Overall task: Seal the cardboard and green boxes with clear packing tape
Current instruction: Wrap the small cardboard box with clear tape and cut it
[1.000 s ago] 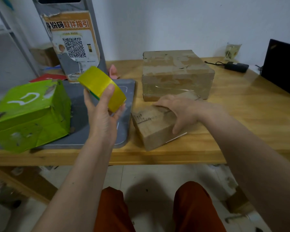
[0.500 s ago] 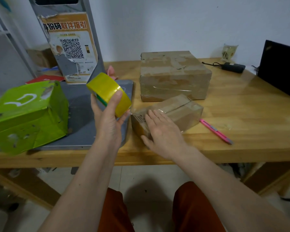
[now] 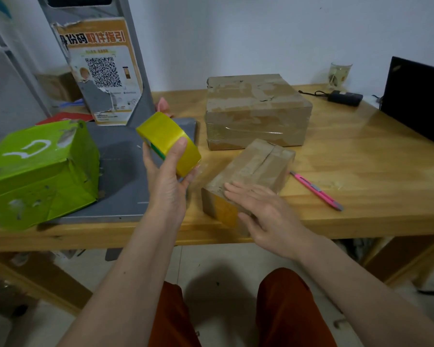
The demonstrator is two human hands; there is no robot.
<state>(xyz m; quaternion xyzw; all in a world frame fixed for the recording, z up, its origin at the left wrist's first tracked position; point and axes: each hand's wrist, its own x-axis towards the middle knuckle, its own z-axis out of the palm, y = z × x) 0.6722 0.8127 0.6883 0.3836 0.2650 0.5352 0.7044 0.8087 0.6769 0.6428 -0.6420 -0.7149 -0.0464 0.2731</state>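
Observation:
My left hand [image 3: 166, 181] holds a yellowish roll of packing tape [image 3: 166, 142] upright above the table's front. A small cardboard box [image 3: 256, 166] lies near the table's front edge, and my right hand [image 3: 263, 214] rests flat, fingers spread, on its near end. A clear strip of tape seems to run from the roll toward that box. The larger cardboard box [image 3: 256, 110] sits behind it, wrapped in tape. At the left, the green box [image 3: 39, 171] sits on a grey tray [image 3: 125, 176].
A pink utility knife [image 3: 316, 190] lies on the wooden table [image 3: 361, 166] right of the small box. A grey stand with a QR-code poster [image 3: 103, 71] rises at the back left. A black laptop [image 3: 416, 101], charger and glass stand at the far right.
My right hand slid from the top of the small box back to its near end. The left hand with the roll shifted slightly right, toward the box. The pink knife came into view.

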